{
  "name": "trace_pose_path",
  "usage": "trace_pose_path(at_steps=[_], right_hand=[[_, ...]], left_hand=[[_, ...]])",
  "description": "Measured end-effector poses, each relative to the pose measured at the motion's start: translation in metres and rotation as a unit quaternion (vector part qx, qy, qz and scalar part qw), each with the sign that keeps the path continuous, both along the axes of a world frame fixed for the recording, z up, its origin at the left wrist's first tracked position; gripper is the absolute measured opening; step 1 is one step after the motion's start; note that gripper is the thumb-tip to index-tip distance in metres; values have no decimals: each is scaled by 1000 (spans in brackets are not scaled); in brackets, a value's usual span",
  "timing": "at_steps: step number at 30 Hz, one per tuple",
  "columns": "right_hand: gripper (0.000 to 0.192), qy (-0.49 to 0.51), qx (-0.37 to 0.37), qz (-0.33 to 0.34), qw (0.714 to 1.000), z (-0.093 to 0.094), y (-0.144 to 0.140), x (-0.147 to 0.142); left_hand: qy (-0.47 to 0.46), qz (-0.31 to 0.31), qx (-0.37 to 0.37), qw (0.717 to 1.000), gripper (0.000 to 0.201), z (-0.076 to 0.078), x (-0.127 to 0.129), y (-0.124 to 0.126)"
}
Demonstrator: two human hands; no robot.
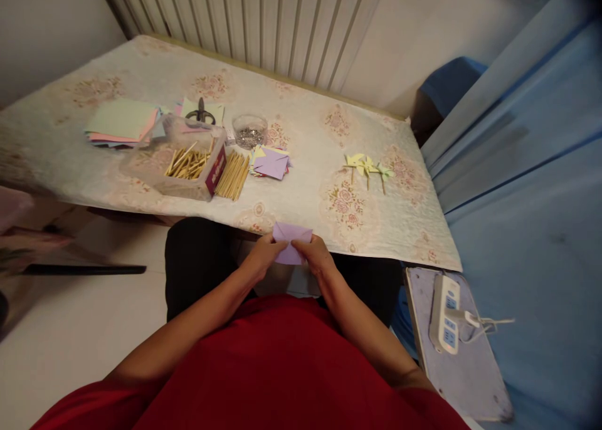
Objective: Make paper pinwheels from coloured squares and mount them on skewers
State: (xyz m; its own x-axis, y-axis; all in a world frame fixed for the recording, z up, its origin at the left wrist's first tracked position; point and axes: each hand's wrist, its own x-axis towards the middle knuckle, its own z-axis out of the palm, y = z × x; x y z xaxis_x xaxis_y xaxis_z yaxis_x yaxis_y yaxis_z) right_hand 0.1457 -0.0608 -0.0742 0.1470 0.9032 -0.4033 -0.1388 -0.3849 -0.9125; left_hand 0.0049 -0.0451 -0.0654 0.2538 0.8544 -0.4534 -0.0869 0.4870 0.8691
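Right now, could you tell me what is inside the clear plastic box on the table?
The clear plastic box holds a loose bundle of wooden sticks. Its red end wall hides whatever lies low behind it.

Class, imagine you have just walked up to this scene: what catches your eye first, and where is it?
First, the purple paper piece held at the table's near edge by the left hand and right hand. Next, the finished paper pinwheels lying right of centre on the floral tablecloth, and the clear box of wooden sticks to the left, before the scissors.

Scissors on paper stack, pinwheels (three), power strip aside
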Motion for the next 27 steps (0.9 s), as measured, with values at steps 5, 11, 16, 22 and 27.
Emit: trace_pose_path(at_steps=[5,11,16,22,27], right_hand=[[24,6,-6,7,1000,-1,0,-1],[23,10,7,14,1000,0,-1,2],[18,-65,38,10,997,5,-9,9],[12,-280,205,28,937,16,-29,19],[22,-290,273,187,898,11,-35,29]], left_hand=[[8,-11,8,1000,28,2,0,1],[-8,-6,3,1000,28,-5,-2,2],[-38,4,-11,999,28,-10,-5,4],[-47,14,-27,998,28,-10,-6,6],[-75,6,-36,997,26,-7,-7,7]])
